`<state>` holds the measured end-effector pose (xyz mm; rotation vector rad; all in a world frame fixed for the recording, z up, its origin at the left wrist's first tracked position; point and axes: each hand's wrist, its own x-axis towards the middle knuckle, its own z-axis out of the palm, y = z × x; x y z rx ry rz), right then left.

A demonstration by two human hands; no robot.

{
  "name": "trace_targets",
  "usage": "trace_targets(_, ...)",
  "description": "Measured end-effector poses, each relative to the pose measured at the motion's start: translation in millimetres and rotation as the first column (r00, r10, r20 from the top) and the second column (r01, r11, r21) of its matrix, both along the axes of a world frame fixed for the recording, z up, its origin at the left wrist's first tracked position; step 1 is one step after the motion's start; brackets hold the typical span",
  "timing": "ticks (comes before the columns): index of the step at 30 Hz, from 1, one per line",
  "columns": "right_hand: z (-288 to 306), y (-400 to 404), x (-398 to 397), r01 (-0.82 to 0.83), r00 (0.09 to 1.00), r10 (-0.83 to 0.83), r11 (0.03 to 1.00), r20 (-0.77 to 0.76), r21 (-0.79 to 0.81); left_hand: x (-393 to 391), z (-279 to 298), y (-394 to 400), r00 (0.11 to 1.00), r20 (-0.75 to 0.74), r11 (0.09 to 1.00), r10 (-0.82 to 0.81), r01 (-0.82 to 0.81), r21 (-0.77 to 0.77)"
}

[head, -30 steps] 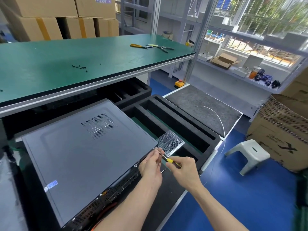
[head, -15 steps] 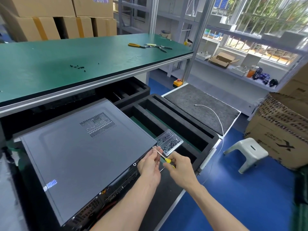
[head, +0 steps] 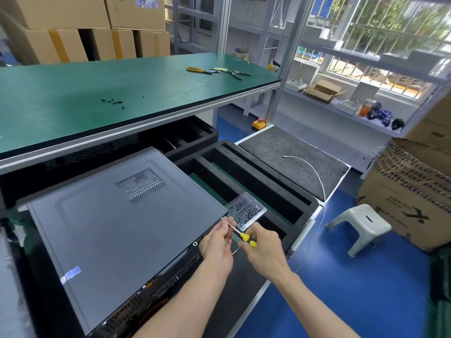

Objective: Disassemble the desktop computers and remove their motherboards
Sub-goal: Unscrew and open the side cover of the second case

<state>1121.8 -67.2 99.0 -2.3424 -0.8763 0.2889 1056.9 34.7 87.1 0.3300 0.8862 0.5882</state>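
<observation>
A grey desktop computer case (head: 117,220) lies flat on black foam, its side panel up and its rear ports facing me. My right hand (head: 263,252) grips the yellow handle of a small screwdriver (head: 240,234), whose tip points at the case's rear right corner. My left hand (head: 218,245) pinches the metal shaft close to the tip, right at that corner. A clear plastic tray (head: 246,212) holding several small black screws sits just beyond both hands, on the foam edge.
A green workbench (head: 109,93) above carries loose black screws (head: 113,102) and pliers (head: 219,72). Black foam trays (head: 256,181) with slots lie right of the case. A white stool (head: 361,226) and cardboard boxes (head: 410,198) stand on the blue floor.
Both hands and the screwdriver stay at the case's rear right corner; the view has shifted slightly. The case has not moved.
</observation>
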Motion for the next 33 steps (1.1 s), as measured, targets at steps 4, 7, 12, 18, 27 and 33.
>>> trace_targets(4, 2.6, 0.1, 1.7, 0.020, 0.998, -0.019, 1.000, -0.058, 0.004, 1.2, 2.3, -0.6, 1.000, 0.014, 1.000, -0.003, 0.003, -0.002)
trace_targets(7, -0.2, -2.2, 3.1, 0.014, 0.998, -0.015, 1.000, -0.069, -0.020, -0.4, 1.9, -1.2, 1.000, 0.012, 1.000, -0.006, 0.006, 0.003)
trace_targets(12, -0.1, -0.7, 2.0, 0.015, 1.000, -0.015, 1.000, 0.004, 0.003, -1.7, 2.0, 0.1, 1.000, -0.003, 1.000, -0.019, 0.019, 0.014)
trace_targets(18, -1.0, -2.8, 5.3, 0.013, 0.998, -0.013, 1.000, -0.063, 0.000, -1.3, 5.1, -0.9, 1.000, 0.011, 0.999, -0.029, 0.029, 0.020)
trace_targets(27, 1.3, -0.6, 0.9, 0.027, 0.997, -0.026, 1.000, -0.077, 0.014, -2.9, 4.5, -0.4, 0.999, 0.016, 0.999, -0.031, 0.031, 0.018)
trace_targets(33, -1.9, -3.0, 4.8, 0.020, 0.995, -0.021, 1.000, -0.095, -0.010, -2.5, 5.1, -1.0, 0.999, 0.007, 0.999, -0.032, 0.032, 0.025)
